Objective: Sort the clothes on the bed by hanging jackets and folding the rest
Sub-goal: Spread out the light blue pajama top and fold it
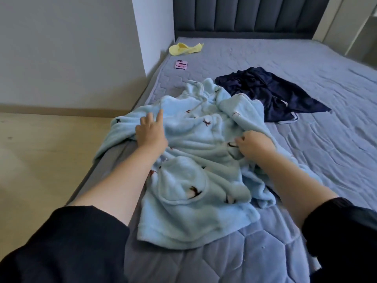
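L hand [151, 131] rests palm-down on the fleece top [195, 166], fingers straight & spread, index pointing away from me. It grips nothing, just lies on the cloth near the bed's left edge. R hand [254, 145] is curled, fingertips pinching a fold of the same top on its right side. Both forearms bare, black sleeves [61, 242] pushed up toward the elbows.

The fleece top is lt blue w/ small dark motifs, spread out but rumpled on the near-left part of the bed [306, 64]. A patch pocket faces up close to me, and a drawstring shows at the far end by what looks like a hood. Its left part droops over the mattress edge. The right part is bunched up under & around my R hand.

Just past it, to the right, the navy garment [271, 92] lies in a loose heap, white trim on its near edge. It touches the fleece's far-right corner.

Farther off, the pink-cased phone [181, 64] lies flat near the left edge, apart from everything. Beyond that the yellow cloth [184, 49] sits crumpled in the far-left corner, by the wall [155, 27] & the dark padded headboard [244, 15]. Grey quilted cover on the bed, pale wood floor [40, 160] to my left.
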Demonstrator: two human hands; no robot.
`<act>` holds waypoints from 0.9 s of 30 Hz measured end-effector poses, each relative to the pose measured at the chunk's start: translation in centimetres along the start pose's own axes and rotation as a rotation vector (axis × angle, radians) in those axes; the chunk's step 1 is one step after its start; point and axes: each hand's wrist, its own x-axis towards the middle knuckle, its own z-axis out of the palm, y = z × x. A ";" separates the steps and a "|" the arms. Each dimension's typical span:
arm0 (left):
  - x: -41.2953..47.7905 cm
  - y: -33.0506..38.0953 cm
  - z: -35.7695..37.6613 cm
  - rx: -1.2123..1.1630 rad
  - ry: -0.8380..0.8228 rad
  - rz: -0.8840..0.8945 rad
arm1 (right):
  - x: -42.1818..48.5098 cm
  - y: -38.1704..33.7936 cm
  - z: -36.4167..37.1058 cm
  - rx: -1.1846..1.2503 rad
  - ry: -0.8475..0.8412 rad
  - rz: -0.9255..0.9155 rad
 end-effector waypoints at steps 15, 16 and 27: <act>-10.2 16.7 0.3 0.047 -0.648 0.707 | 0.3 10.0 -0.6 0.058 0.073 0.527; -10.5 16.7 0.7 0.090 -0.618 0.699 | 0.3 10.1 -0.7 0.071 -0.116 0.569; -9.4 16.0 2.2 -0.335 -0.264 0.512 | -0.2 10.5 -7.0 0.302 0.867 0.292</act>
